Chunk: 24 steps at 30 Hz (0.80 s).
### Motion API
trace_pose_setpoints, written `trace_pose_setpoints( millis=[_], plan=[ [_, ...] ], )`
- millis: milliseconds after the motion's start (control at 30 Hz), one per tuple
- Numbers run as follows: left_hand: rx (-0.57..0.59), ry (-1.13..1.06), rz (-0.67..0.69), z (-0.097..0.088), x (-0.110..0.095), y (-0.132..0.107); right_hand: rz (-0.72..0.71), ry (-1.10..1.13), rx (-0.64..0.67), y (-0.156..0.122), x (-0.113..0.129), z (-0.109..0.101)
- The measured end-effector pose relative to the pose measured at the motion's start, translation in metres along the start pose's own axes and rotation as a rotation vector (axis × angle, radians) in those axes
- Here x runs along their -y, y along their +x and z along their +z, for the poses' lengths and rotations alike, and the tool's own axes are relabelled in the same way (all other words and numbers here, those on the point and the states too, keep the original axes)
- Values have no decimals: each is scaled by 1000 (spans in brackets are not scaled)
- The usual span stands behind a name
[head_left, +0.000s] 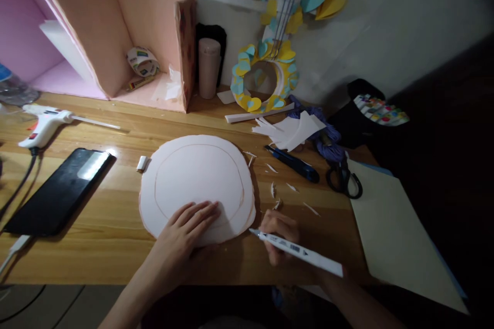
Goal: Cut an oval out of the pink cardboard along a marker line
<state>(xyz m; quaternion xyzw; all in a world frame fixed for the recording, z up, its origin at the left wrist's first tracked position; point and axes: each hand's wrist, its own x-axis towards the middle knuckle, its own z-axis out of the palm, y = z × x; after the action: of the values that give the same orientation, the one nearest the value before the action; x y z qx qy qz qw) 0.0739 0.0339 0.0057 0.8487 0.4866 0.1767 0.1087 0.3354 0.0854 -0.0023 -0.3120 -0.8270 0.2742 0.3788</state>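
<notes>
A phone [57,190] lies far left of the left hand [185,231], whose spread fingers press flat on a thin, light, likely bendable foam disc [196,180], best held flat near its edge, while the right hand [280,234] pinches a marker [295,252] just right of it.

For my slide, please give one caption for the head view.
Left hand presses a round foam disc on the table; right hand holds a white marker.
</notes>
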Motion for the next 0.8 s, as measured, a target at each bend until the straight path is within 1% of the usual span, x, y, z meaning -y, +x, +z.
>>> trace_pose_setpoints(
  millis=[67, 100, 133, 167, 200, 233, 267, 300, 333, 400, 433, 467, 500, 600, 633, 667, 733, 800],
  plan=[
    [-39, 11, -11, -4, -1, -5, 15, 41, -55, 6, 2, -8],
    [-94, 10, -61, -7, -2, -10, 57, 38, -73, 9, 4, -11],
    [-179, -7, -161, -10, -2, -16, 136, 25, -85, 13, 6, -15],
    [-287, -41, -305, -14, -2, -23, 224, 17, -96, 16, 8, -18],
    [-408, -89, -480, -17, 0, -31, 320, 18, -106, 20, 10, -20],
    [-519, -166, -664, -20, 3, -38, 415, 31, -110, 23, 11, -22],
    [-611, -260, -814, -22, 6, -44, 499, 58, -100, 27, 12, -23],
    [-678, -390, -930, -23, 11, -49, 560, 93, -86, 30, 13, -24],
    [-721, -550, -1006, -25, 15, -51, 608, 133, -64, 32, 12, -23],
    [-781, -837, -1080, -28, 23, -49, 669, 206, -30, 36, 10, -22],
    [-797, -937, -1100, -30, 25, -46, 675, 235, -28, 37, 9, -21],
    [-789, -995, -1127, -33, 27, -42, 673, 255, -29, 38, 7, -20],
    [-751, -1032, -1163, -36, 27, -38, 669, 268, -30, 38, 5, -20],
    [-577, -1108, -1272, -42, 25, -26, 646, 269, -50, 35, 0, -22],
    [-550, -1128, -1283, -42, 24, -22, 636, 259, -74, 34, -1, -24],
    [-552, -1151, -1277, -42, 22, -18, 623, 244, -108, 33, -3, -27],
    [-612, -1226, -1226, -41, 19, -9, 603, 204, -175, 33, -4, -35],
    [-687, -1327, -1159, -40, 15, 1, 616, 159, -225, 35, -3, -43]
  ],
)
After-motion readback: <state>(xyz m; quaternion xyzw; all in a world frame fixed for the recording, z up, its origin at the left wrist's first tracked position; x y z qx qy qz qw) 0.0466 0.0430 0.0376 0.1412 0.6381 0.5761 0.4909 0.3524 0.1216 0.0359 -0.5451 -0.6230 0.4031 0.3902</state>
